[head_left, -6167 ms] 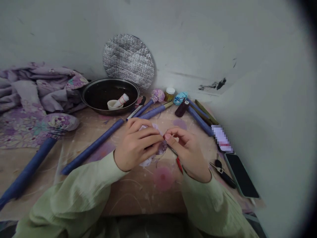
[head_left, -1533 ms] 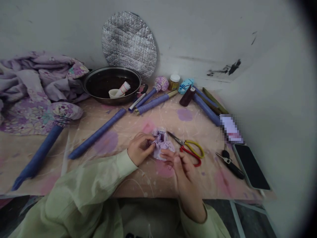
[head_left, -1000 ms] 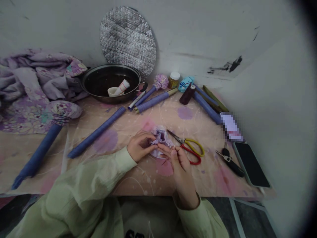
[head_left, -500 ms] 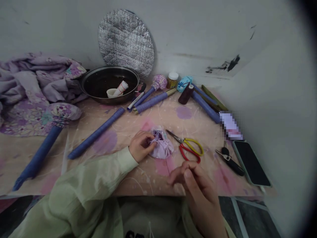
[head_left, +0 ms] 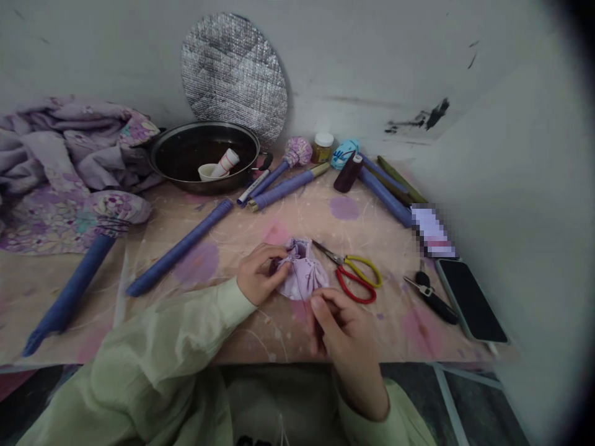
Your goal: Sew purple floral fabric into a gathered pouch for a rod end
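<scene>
A small lilac cloth pouch with a gathered, open top lies on the table in front of me. My left hand pinches its left rim between thumb and fingers. From the gathered edge a dark thread runs down to my right hand, whose thumb and forefinger are pressed together on it close to the pouch's lower right side. Whether a needle sits in that pinch is too small to tell. Scissors with one red and one yellow handle lie just right of the pouch, blades slightly apart.
A black pan holding a small cup stands at the back left beside heaped floral cloth. Blue-wrapped sticks lie about. A thread spool stands at the back; keys and a phone lie right.
My right hand has moved left and slightly up, close to the pouch, and the thread between them is shorter. My left hand keeps its pinch on the rim.
</scene>
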The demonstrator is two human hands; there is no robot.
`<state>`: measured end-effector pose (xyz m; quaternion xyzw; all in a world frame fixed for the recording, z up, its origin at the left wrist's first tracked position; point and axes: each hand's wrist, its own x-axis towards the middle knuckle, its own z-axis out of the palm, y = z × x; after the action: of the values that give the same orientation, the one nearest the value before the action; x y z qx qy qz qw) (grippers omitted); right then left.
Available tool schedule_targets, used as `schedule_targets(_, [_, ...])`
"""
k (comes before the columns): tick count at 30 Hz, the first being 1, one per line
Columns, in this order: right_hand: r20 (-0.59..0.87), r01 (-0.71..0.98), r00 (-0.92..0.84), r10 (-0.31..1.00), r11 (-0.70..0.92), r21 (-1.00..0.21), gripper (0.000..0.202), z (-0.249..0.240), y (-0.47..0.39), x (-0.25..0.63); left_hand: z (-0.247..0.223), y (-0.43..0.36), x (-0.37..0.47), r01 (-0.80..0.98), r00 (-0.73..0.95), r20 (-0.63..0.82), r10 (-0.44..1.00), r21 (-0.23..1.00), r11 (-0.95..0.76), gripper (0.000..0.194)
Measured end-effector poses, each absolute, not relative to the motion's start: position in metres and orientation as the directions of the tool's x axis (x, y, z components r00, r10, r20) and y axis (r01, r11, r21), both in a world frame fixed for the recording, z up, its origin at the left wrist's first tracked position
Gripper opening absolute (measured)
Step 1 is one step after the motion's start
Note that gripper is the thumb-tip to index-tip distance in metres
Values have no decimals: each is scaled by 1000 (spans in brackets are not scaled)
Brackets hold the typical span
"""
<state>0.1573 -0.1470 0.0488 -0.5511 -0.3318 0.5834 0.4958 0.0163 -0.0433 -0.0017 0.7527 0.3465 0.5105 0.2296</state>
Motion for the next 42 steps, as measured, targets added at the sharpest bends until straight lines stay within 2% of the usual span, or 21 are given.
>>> schedule_targets(8, [-249, -143, 213, 945, -221, -965, 23, 47, -121, 136, 4, -51, 15, 236, 152, 632, 760, 723, -649, 10])
schedule_targets(14, [-205, -109, 223, 953, -184, -977, 22, 49, -121, 133, 8, -52, 14, 211, 152, 673, 724, 693, -689, 11])
schedule_targets(21, [-201, -133, 256, 945, -172, -976, 19, 51, -120, 129, 4, -54, 13, 193, 126, 647, 752, 728, -658, 14])
schedule_targets(29, [-206, -120, 242, 948, -181, -976, 20, 51, -120, 130, 8, -55, 14, 182, 141, 650, 747, 724, -665, 11])
schedule_targets(42, [-216, -132, 212, 953, -191, -973, 20, 51, -118, 133, 8, -55, 14, 159, 137, 666, 734, 716, -680, 17])
